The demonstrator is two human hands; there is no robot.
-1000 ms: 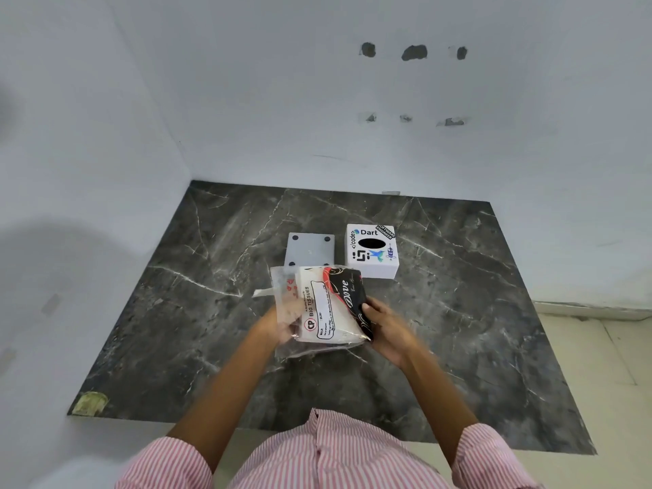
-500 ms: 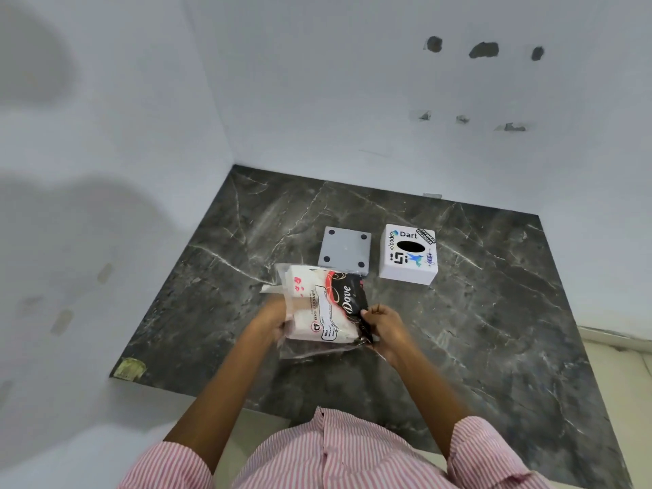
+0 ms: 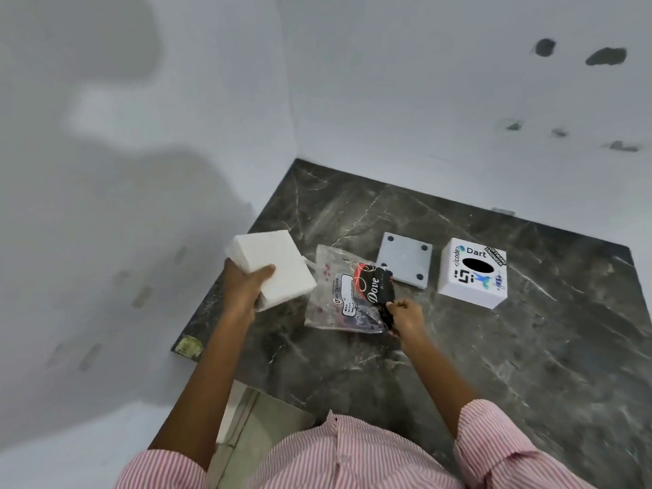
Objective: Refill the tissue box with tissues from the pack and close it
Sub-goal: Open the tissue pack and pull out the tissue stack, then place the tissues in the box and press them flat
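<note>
My left hand [image 3: 247, 287] holds a thick white stack of tissues [image 3: 275, 266] up and to the left, clear of the pack. The clear plastic pack [image 3: 347, 294], now flat and limp, carries a black Dove label, and my right hand [image 3: 404, 314] pinches its right edge just above the dark marble slab [image 3: 529, 365]. A white tissue box [image 3: 472, 273] with stickers and a black oval slot stands at the right. Its grey base plate [image 3: 405, 259] lies flat between the pack and the box.
White walls close in on the left and behind the slab. The slab's front left corner [image 3: 188, 345] ends near my left forearm, with pale floor below it. My striped pink shirt fills the bottom of the view.
My left hand has pulled the tissue stack out of the pack and lifted it to the left. The emptied pack has sagged in my right hand. The camera has swung left.
</note>
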